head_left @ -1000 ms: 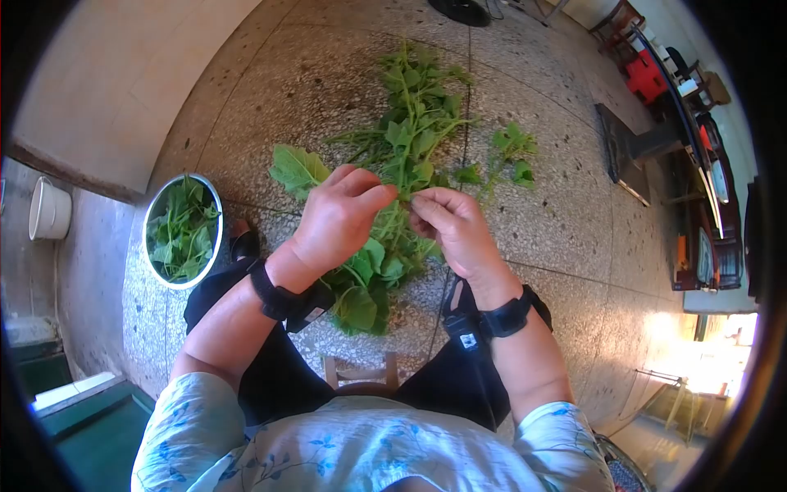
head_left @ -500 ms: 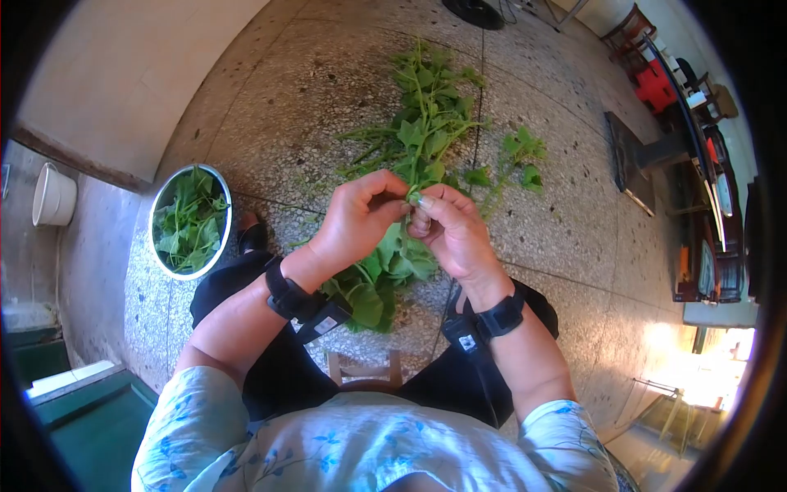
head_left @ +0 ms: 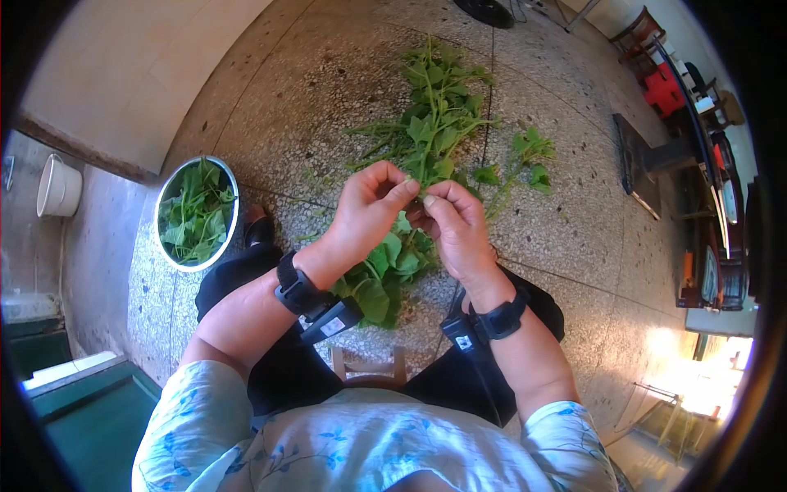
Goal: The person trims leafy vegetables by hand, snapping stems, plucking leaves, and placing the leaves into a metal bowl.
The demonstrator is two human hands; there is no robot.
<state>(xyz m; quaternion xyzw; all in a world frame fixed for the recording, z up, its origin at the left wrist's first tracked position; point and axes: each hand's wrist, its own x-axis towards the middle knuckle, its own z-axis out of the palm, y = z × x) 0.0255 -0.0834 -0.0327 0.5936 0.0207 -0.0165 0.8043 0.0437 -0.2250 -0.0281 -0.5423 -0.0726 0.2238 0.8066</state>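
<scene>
My left hand (head_left: 366, 211) and my right hand (head_left: 456, 227) meet in front of me, thumbs and forefingers pinched close together on a thin green stem (head_left: 420, 190). Leaves below the fingers seem to hang from it, though the fingers hide where they join. Past my hands, a pile of leafy green vines (head_left: 438, 107) lies on the floor. Nearer to me, a heap of broad green leaves (head_left: 381, 279) shows between my forearms. A smaller leafy sprig (head_left: 531, 152) lies to the right of the pile.
On the left stands a white-rimmed basin (head_left: 159, 238) filled with picked greens (head_left: 197, 217). A white bucket (head_left: 60, 187) is by the left wall. Along the right are a dark table (head_left: 697, 123) with a heavy base and wooden chairs (head_left: 638, 34). The floor (head_left: 566, 238) is speckled stone.
The thumbs have shifted at the pinch, and the fingertips sit slightly differently on the stem. The whole view has swung a little, moving the floor items slightly right.
</scene>
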